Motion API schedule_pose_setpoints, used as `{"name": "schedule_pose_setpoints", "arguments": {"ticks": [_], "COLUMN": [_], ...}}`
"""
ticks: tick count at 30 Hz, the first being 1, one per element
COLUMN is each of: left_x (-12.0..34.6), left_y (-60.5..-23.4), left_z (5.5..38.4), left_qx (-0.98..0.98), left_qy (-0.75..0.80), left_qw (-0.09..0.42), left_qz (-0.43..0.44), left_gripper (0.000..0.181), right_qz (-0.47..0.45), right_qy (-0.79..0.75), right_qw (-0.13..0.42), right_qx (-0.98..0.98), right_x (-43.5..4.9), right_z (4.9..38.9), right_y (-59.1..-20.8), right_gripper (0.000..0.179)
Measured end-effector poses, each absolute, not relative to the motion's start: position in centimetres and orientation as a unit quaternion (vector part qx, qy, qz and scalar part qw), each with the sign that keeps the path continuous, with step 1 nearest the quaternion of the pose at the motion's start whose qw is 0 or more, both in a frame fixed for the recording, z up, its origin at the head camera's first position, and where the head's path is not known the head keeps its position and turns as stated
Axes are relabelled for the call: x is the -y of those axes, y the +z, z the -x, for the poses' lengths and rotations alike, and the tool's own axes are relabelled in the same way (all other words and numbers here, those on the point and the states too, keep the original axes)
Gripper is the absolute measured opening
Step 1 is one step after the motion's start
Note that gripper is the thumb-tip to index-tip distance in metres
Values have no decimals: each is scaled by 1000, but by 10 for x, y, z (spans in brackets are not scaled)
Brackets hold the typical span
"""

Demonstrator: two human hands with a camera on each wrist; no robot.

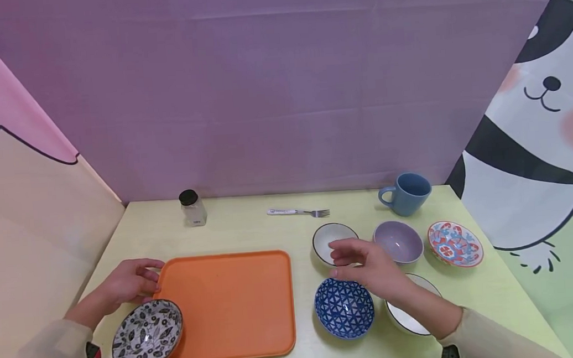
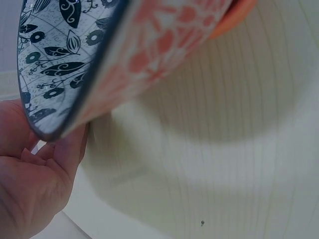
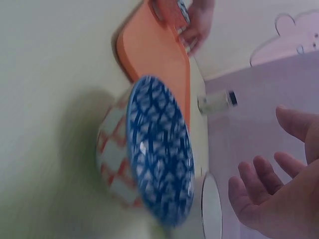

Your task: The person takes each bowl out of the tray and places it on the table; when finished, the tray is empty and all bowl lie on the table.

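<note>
A leaf-patterned bowl (image 1: 148, 335) overlaps the front left corner of an orange tray (image 1: 233, 307); its outer wall has red patterning in the left wrist view. My left hand (image 1: 129, 281) is just behind this bowl, its loosely bent fingers at the tray's left edge. The bowl's rim (image 2: 94, 69) hides part of the hand (image 2: 37, 174). My right hand (image 1: 367, 265) hovers with relaxed, apart fingers above a blue triangle-patterned bowl (image 1: 344, 311) and a white bowl (image 1: 328, 242). Nothing lies between the fingers of that hand (image 3: 274, 189).
Right of the tray are a purple bowl (image 1: 398, 242), a red-and-blue patterned bowl (image 1: 455, 243) and another white bowl (image 1: 406, 317), partly under my right forearm. Along the back stand a black-lidded jar (image 1: 194, 210), a fork (image 1: 296, 212) and a blue mug (image 1: 409, 195).
</note>
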State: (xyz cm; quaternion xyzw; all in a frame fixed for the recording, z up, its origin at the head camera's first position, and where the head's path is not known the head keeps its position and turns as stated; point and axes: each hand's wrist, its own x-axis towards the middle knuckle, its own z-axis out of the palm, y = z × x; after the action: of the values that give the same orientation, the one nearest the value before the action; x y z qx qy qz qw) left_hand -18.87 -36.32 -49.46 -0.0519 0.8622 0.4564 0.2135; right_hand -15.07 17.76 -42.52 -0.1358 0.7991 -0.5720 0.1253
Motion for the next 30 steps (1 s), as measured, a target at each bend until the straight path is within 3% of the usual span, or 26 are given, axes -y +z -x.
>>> {"name": "schedule_pose_setpoints", "arguments": {"ticks": [11, 30], "left_x": [360, 364], "left_y": [-490, -496], "left_z": [189, 190], "left_qx": [-864, -856], "left_qy": [453, 465], "left_qw": [215, 222], "left_qz": [55, 52], "left_gripper": [60, 60], "right_qz": [180, 168], "right_qy": [-553, -601], "right_qw": [176, 300], "right_qx": [-795, -722], "right_x": [-101, 16], "right_z": [156, 135], "right_y": [-435, -463], "right_gripper": [54, 58]}}
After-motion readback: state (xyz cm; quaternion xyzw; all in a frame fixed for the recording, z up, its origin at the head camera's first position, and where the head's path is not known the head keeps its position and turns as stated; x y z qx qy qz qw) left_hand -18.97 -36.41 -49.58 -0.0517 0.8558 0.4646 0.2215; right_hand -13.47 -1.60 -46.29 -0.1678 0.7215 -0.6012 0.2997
